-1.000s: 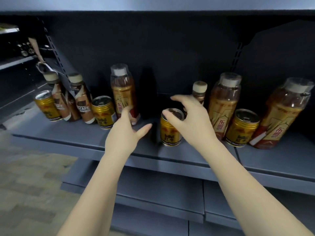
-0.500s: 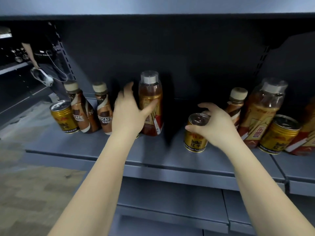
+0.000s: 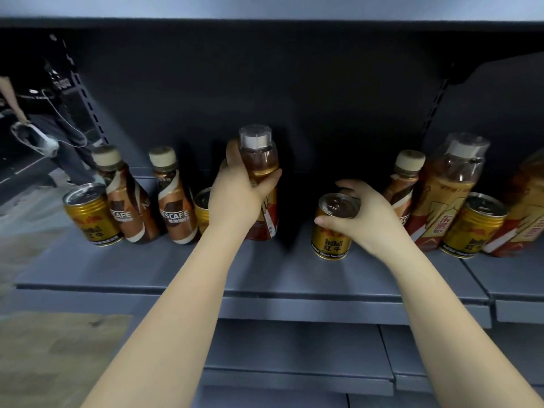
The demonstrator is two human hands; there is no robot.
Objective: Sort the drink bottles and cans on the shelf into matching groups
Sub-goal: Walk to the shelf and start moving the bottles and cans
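Observation:
Drinks stand in a row on the grey shelf (image 3: 265, 275). My left hand (image 3: 235, 187) is wrapped around the upper part of a tall tea bottle (image 3: 260, 160) with a clear cap. My right hand (image 3: 365, 213) grips the top rim of a gold Red Bull can (image 3: 331, 237) standing on the shelf. At the left stand a gold can (image 3: 88, 216), two Nescafe coffee bottles (image 3: 126, 201) (image 3: 173, 201) and another gold can (image 3: 201, 213), half hidden by my left wrist. To the right stand a third Nescafe bottle (image 3: 403, 184), a tea bottle (image 3: 450, 187), a gold can (image 3: 471, 225) and a further tea bottle (image 3: 527, 207).
The dark back panel (image 3: 294, 98) rises close behind the drinks, and the upper shelf (image 3: 265, 10) hangs overhead. A lower shelf (image 3: 294, 348) juts out below. Another person (image 3: 59, 113) stands in the aisle at the far left.
My left hand has gone from beside the tea bottle to closed around its neck. My right hand stays on the gold can. The view has shifted left, and closer.

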